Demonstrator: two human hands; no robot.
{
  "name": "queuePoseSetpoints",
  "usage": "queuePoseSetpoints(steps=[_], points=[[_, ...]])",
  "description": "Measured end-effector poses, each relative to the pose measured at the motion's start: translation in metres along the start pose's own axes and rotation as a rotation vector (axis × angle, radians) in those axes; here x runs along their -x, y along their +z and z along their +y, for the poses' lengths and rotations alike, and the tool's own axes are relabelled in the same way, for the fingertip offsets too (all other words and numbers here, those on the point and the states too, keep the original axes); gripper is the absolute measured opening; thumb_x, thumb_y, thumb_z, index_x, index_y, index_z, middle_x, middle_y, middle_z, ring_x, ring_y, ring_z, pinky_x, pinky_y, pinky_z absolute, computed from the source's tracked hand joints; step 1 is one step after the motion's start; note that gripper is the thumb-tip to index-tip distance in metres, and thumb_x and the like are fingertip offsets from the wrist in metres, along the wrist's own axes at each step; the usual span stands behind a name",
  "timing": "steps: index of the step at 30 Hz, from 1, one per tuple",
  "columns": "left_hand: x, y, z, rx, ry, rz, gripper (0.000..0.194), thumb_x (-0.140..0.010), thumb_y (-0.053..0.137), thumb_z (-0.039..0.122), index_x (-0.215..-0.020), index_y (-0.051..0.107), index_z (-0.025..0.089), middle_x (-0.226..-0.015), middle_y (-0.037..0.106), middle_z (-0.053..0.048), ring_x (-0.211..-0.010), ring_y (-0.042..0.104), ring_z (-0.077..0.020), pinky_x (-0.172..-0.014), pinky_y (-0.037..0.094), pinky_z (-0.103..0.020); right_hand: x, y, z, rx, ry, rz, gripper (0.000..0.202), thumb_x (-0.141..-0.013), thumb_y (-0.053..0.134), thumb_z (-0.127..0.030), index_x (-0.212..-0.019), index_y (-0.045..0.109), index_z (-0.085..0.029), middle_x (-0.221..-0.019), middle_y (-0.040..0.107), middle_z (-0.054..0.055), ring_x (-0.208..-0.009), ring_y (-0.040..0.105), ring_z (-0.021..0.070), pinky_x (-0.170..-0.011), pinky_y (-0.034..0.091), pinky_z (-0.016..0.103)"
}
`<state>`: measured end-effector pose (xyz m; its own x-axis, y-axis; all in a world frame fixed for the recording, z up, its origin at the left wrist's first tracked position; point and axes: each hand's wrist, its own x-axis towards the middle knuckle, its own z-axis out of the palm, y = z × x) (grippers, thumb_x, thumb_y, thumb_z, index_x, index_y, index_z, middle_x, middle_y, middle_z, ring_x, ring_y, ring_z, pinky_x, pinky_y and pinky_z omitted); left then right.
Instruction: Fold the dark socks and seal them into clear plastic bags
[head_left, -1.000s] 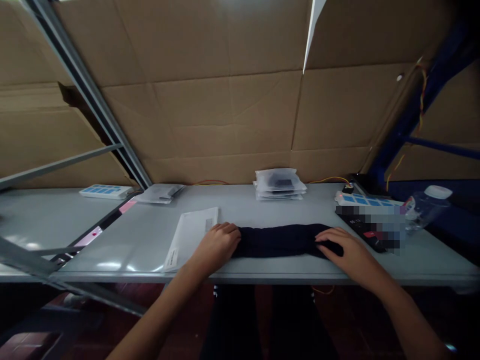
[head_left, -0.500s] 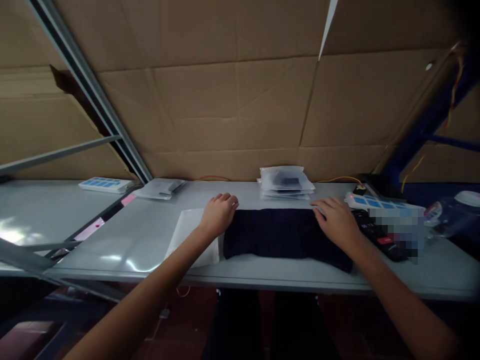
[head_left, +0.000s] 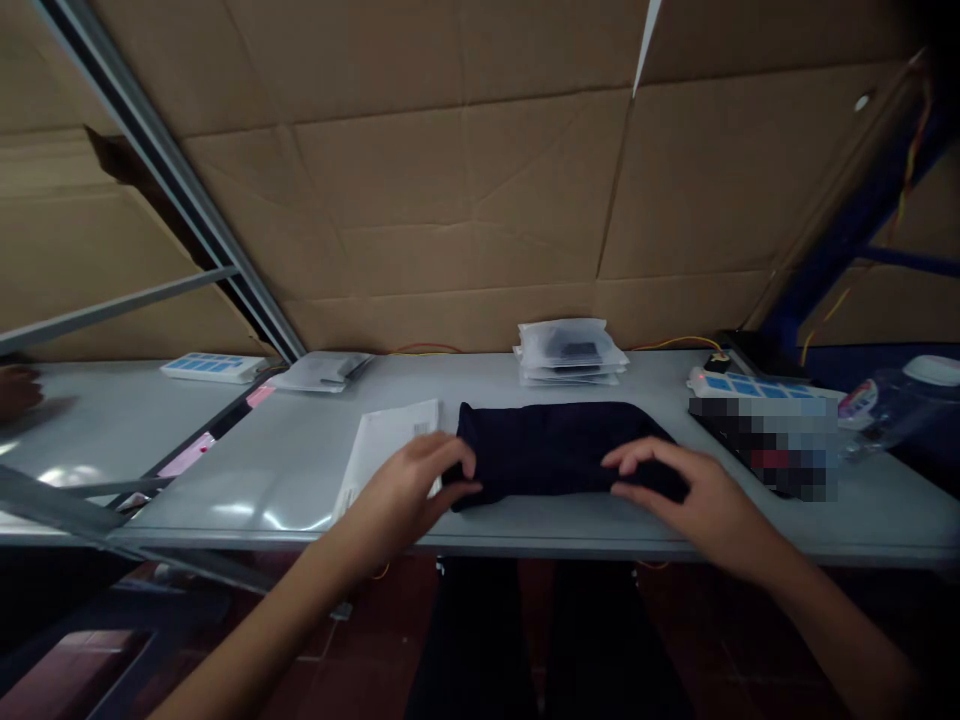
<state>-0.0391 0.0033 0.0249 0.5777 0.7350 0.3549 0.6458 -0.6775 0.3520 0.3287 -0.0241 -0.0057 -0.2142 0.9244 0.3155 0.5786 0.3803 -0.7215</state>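
Observation:
A folded dark navy cloth, perhaps a garment, lies lengthwise on the grey table before me. My left hand is at its left end, thumb and fingers curled in a pinch on the fabric. On the right part of the cloth, my right hand pinches it near the front edge, with dark fabric showing between thumb and fingers. A white plastic bag with a small printed label lies flat beside the cloth, partly behind my left hand and forearm.
At the back stand a stack of frosted bags and another packet. Power strips lie left and right. A blurred dark item and a clear bottle are rightward. Another person's hand shows far left.
Both hands have moved from the cloth's far edge towards its near edge. The cloth's near right corner no longer sticks out. Another person's hand has appeared at far left.

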Motion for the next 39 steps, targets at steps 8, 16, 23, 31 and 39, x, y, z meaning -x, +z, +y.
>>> queuePoseSetpoints(steps=[8,16,23,31,39], points=[[0.068,0.043,0.006,-0.086,0.170,0.079,0.030,-0.101,0.048,0.009,-0.116,0.069,0.024,-0.102,0.071,-0.009,-0.093,0.068,-0.0220,-0.082,0.058,-0.036,0.058,0.024,0.022,0.072,-0.146,-0.141,0.018,-0.097,0.063,-0.021,-0.103,0.076,-0.032,-0.124,0.076,0.003,-0.131,0.065,0.0271,-0.110,0.056,0.047],[0.046,0.022,0.006,0.158,-0.066,0.210,0.017,-0.101,0.063,0.027,-0.114,0.073,0.028,-0.102,0.076,-0.006,-0.094,0.071,-0.0214,-0.084,0.061,-0.036,0.037,0.018,0.010,0.059,-0.010,0.091,0.015,-0.097,0.065,-0.037,-0.106,0.073,-0.028,-0.110,0.076,0.008,-0.106,0.072,0.0281,-0.094,0.061,0.046],[-0.016,0.029,-0.033,0.060,-0.277,0.161,0.040,-0.095,0.069,0.037,-0.133,0.066,0.025,-0.090,0.071,-0.002,-0.082,0.066,-0.0195,-0.085,0.057,-0.037,-0.029,0.030,0.028,0.067,0.112,0.154,0.017,-0.091,0.065,-0.041,-0.097,0.070,-0.025,-0.081,0.072,0.003,-0.071,0.065,0.0207,-0.065,0.052,0.034],[-0.054,0.022,-0.068,-0.062,-0.276,0.170,0.043,-0.094,0.067,0.054,-0.119,0.073,0.019,-0.117,0.073,-0.012,-0.105,0.067,-0.0282,-0.100,0.052,-0.044,-0.071,-0.012,0.053,0.382,0.031,0.287,0.018,-0.092,0.063,-0.040,-0.096,0.072,-0.025,-0.093,0.076,0.007,-0.087,0.068,0.0257,-0.082,0.052,0.040],[-0.094,0.024,-0.096,0.197,-0.306,0.017,0.029,-0.090,0.069,0.048,-0.093,0.065,0.019,-0.090,0.073,-0.004,-0.082,0.069,-0.0181,-0.077,0.055,-0.030,-0.119,-0.040,0.082,0.187,0.152,-0.078,0.028,-0.085,0.073,-0.049,-0.079,0.074,-0.021,-0.081,0.077,0.005,-0.079,0.071,0.0235,-0.075,0.055,0.037]])
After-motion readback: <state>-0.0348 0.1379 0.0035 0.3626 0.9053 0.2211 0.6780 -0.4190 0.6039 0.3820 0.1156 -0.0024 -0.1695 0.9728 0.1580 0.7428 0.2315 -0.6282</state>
